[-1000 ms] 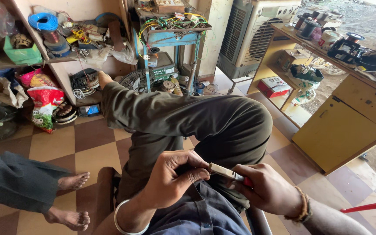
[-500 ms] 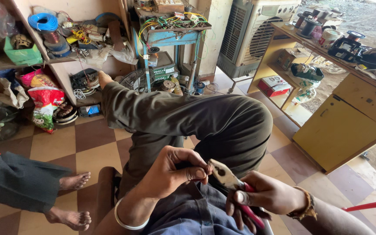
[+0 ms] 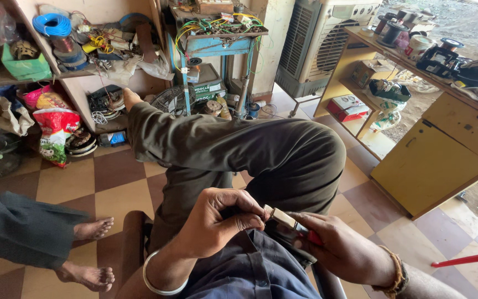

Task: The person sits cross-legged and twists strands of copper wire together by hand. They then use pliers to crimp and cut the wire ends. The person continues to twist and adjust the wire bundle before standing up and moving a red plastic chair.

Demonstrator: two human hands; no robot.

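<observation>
— Low in the middle of the frame, what are the two hands busy with?

— They meet over the lap. The right hand [image 3: 341, 249] is closed around the red handles of a pair of pliers [image 3: 290, 222]; its fingers wrap the grips, so it is holding, not open. The left hand [image 3: 219, 218] is curled tight, thumb and fingertips pinched together right at the tip of the tool.

— Which way do the pliers lie?

— Their long axis runs from lower right up to the left: handles buried in the right palm, pale metal nose pointing toward the left hand. The nose touches or nearly touches the left fingertips. Whether something small is pinched there I cannot tell; the fingers hide it.

— So which hand is nearer the working end?

— The left, clearly. The right sits back at the handle end.

— And around them?

— A crossed leg in olive trousers [image 3: 233, 149] just above the hands, a checkered floor [image 3: 112, 182], another person's bare feet [image 3: 87, 252] at lower left, and a yellow cabinet [image 3: 438, 160] at the right.
</observation>
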